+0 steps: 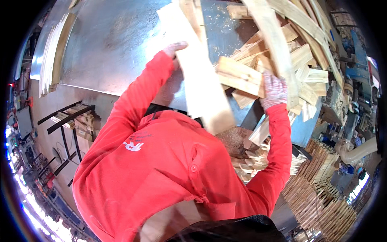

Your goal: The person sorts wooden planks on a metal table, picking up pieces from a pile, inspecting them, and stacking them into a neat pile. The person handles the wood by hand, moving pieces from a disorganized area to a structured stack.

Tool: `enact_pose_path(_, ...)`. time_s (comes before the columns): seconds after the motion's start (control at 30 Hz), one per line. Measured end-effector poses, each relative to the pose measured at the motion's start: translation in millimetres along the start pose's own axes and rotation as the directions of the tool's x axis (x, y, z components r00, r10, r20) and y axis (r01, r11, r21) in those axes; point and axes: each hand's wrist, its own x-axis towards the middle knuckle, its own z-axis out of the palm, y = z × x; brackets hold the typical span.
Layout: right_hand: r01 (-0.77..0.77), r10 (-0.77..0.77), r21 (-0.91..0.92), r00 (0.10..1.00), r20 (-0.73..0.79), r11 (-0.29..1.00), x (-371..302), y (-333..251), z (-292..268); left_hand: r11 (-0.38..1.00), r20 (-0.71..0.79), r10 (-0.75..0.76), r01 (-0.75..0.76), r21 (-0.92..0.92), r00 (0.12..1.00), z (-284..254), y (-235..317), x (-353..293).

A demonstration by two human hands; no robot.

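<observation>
My left hand (175,49) grips the left edge of a long pale board (196,70), which slants from the top of the view down toward my chest; its near end is blurred. Some of the left fingers are hidden by the board. At the right, my right hand (275,92), in a light knitted glove, is closed at the right end of a short wooden board (240,76) with brown grain. A long curved plank (276,44) passes right beside the gloved fingers. Under and around the short board lies a heap of short wood offcuts (300,56).
A shiny metal tabletop (109,44) spreads to the left, with a stack of thin slats (56,52) at its far left. Black metal racks (68,121) stand below it. Large stacks of wood strips (318,201) fill the lower right, near a pale duct pipe (358,151).
</observation>
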Motion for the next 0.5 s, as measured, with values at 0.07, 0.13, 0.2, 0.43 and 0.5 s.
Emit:
enact_pose_path(0.07, 0.037, -0.034, 0.088, 0.999, -0.03, 0.995, 24, -24, -38, 0.998, 0.016, 0.024, -0.023, -0.053, 1.0, -46, 14, 14)
enact_pose_path(0.13, 0.061, -0.103, 0.178, 0.966, 0.237, 0.982, 60, -42, -79, 0.97, 0.125, 0.017, 0.014, -0.242, 0.992, -66, 44, -6)
enact_pose_path(0.2, 0.068, -0.128, 0.177, 0.927, 0.353, 0.982, 96, -50, -95, 0.935, 0.223, 0.051, 0.032, -0.354, 0.973, -103, 72, -11)
enact_pose_path(0.43, -0.347, -0.141, 0.902, 0.91, 0.39, 0.257, 250, -131, -53, 0.937, -0.231, 0.324, -0.276, 0.215, 0.917, -165, 97, -7)
enact_pose_path(0.5, -0.258, -0.074, 0.651, 0.897, 0.437, 0.714, 285, -205, -56, 0.948, -0.335, 0.312, -0.313, 0.052, 0.889, -145, 85, 4)
